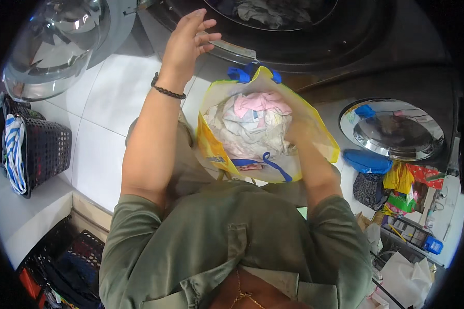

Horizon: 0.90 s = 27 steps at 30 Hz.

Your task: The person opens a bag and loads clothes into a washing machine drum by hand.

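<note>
My left hand is raised at the rim of the dark front-loading washing machine. Its fingers are apart and hold nothing, and a black bead bracelet circles the wrist. Pale laundry shows inside the machine's round opening. Below it, a yellow-edged shopping bag with blue handles stands wide open in front of me. White clothes fill it, with a pink cloth on top. My right hand reaches into the bag against the clothes; blur hides its fingers.
At upper left hangs a clear round machine door. A dark perforated basket with a blue-striped cloth stands on the white tiles. Another round door is at right, above colourful bags. More dark laundry lies at lower left.
</note>
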Available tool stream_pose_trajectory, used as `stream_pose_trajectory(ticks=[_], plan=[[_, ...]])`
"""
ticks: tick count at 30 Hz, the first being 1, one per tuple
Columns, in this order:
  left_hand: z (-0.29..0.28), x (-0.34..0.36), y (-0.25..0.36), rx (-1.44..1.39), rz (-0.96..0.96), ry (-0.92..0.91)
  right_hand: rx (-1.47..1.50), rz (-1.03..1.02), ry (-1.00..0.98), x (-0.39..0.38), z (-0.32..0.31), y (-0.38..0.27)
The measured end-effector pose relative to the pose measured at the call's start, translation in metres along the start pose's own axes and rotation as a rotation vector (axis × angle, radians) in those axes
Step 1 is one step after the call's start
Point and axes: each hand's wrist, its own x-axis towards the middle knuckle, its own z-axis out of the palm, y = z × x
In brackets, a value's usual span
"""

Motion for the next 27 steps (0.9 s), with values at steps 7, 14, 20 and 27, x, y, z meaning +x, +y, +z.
stream_pose_trajectory(ticks=[7,14,20,27], plan=[[0.013,-0.001,-0.009,0.131,-0.018,-0.039,0.361,0.071,0.073,0.0,0.047,0.061],[0.016,0.0,-0.012,0.21,-0.062,-0.036,0.179,0.319,0.02,-0.04,0.048,0.012],[0.008,-0.001,-0.004,0.043,-0.076,-0.078,1.217,-0.072,0.025,-0.062,-0.065,0.0],[0.011,0.003,-0.006,0.121,0.03,-0.019,1.805,-0.902,0.283,-0.086,-0.262,-0.087]])
